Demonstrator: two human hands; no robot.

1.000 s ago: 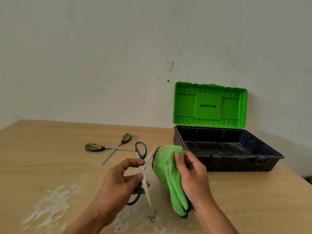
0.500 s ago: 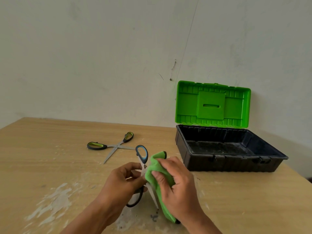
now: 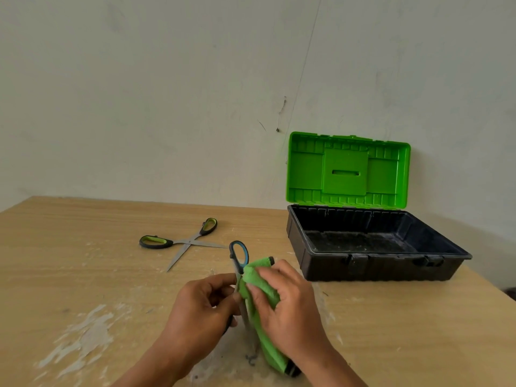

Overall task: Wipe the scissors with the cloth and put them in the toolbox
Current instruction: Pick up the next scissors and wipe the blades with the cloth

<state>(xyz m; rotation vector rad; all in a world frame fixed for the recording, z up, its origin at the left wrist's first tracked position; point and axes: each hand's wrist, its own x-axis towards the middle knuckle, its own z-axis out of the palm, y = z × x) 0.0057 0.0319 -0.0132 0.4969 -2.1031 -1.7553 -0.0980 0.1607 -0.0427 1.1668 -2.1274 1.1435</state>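
My left hand (image 3: 199, 311) holds a pair of blue-handled scissors (image 3: 239, 255) near the pivot, one blue loop sticking up and a blade pointing down. My right hand (image 3: 287, 308) presses a green cloth (image 3: 261, 289) against the blades from the right; the cloth hangs down below my palm. A second pair of scissors (image 3: 181, 241) with green-and-black handles lies open on the wooden table, behind and to the left of my hands. The toolbox (image 3: 377, 263) stands at the back right, black tray open and bare inside, green lid (image 3: 347, 170) upright against the wall.
The wooden table (image 3: 69, 247) has white scuffed patches at the front left. A pale wall rises right behind the table. The table's right edge runs close past the toolbox.
My right hand brought the cloth from beside the scissors onto the blades and wrapped it around them. The scissors' blades have closed together and now stand more upright.
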